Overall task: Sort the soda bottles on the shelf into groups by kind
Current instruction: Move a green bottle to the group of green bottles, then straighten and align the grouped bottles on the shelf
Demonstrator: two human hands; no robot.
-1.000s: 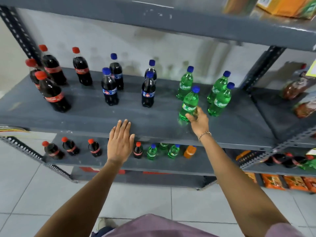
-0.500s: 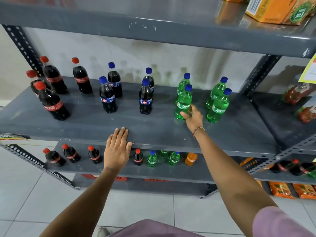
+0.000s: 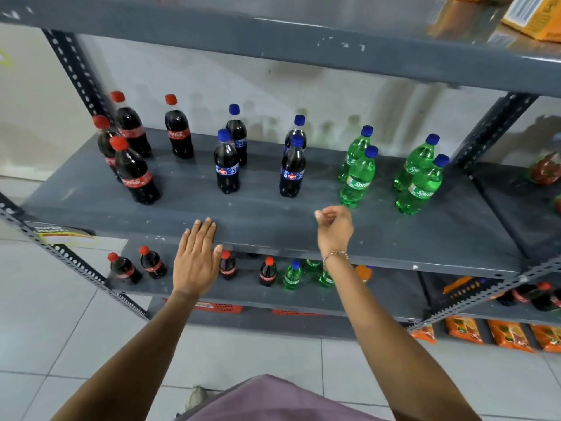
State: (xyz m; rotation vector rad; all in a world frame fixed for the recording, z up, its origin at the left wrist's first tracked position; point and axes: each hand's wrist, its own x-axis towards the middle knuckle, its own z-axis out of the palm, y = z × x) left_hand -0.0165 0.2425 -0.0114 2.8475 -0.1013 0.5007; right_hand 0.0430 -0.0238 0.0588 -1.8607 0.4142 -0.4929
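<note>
On the grey shelf (image 3: pixel 258 220) stand three groups of bottles. Several dark cola bottles with red caps (image 3: pixel 135 174) are at the left. Several dark bottles with blue caps (image 3: pixel 227 165) fill the middle. Several green Sprite bottles (image 3: pixel 358 177) stand at the right. My left hand (image 3: pixel 197 256) lies flat on the shelf's front edge, fingers together, holding nothing. My right hand (image 3: pixel 334 229) hovers over the front of the shelf, a little short of the nearest Sprite bottle, fingers loosely curled and empty.
A lower shelf (image 3: pixel 379 296) carries small cola, green and orange bottles. Orange snack packets (image 3: pixel 510 334) lie at the bottom right. An upper shelf (image 3: pixel 303 50) overhangs, with a yellow carton (image 3: pixel 534 16). Perforated uprights (image 3: pixel 491 129) frame the bay. White floor tiles are below.
My right hand has let go of the Sprite bottle, which now stands in front of another green one, and has drawn back toward me. The left hand stays on the shelf edge.
</note>
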